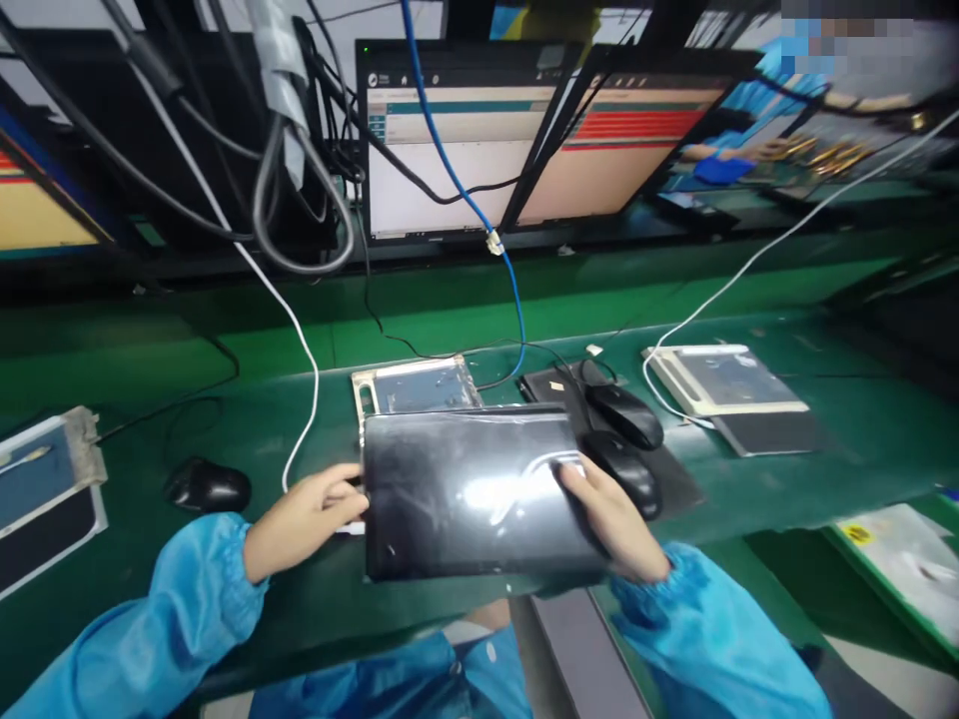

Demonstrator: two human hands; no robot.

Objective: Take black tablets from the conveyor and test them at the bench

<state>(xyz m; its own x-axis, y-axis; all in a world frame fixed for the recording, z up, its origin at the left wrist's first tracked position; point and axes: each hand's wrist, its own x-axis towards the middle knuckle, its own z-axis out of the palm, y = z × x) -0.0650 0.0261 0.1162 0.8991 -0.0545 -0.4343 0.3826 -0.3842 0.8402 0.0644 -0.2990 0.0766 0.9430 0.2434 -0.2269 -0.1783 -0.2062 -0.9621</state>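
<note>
A glossy black tablet (465, 489) lies flat near the front edge of the green bench (225, 419). My left hand (311, 514) pinches its left edge, where a white cable (300, 340) ends. My right hand (610, 514) grips its right side, fingers curled onto the screen. Both sleeves are blue. A silver tray (416, 384) sits just behind the tablet.
Two black mice (625, 439) lie to the right of the tablet, another mouse (208, 486) to the left. A second tablet in a white holder (723, 379) is at the right. Monitors (465, 150) and hanging cables stand behind. A blue cable (516, 300) drops to the bench.
</note>
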